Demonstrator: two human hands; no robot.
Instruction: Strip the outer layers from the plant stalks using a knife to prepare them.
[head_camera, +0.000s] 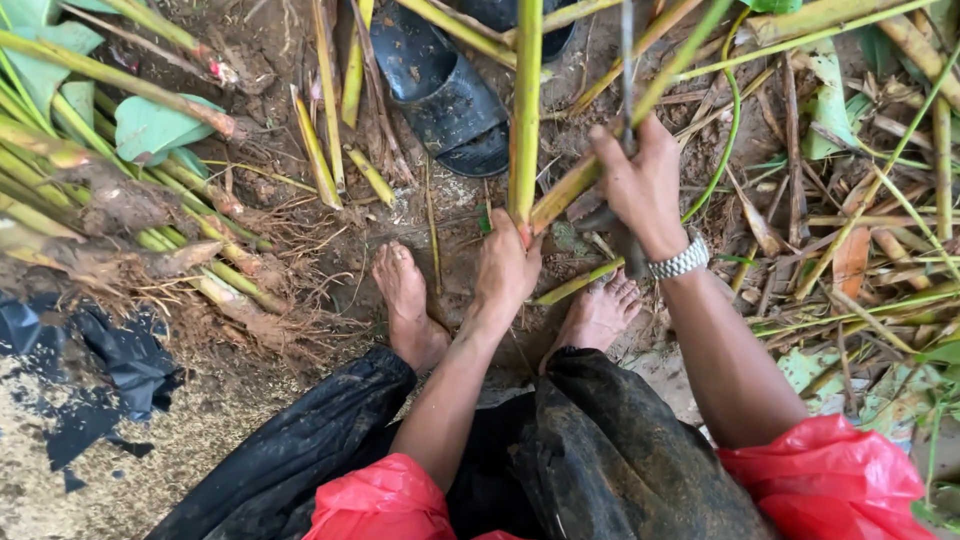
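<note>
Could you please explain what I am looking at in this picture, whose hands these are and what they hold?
The picture comes from a camera worn on a person's head, looking down at their own lap, arms and bare feet on muddy ground. The left hand has its grip closed around the lower end of a green plant stalk. The right hand, with a metal wristwatch, is closed on a thin dark tool, hard to identify, beside a second slanting stalk. More cut stalks with roots lie left, dark sandals ahead.
</note>
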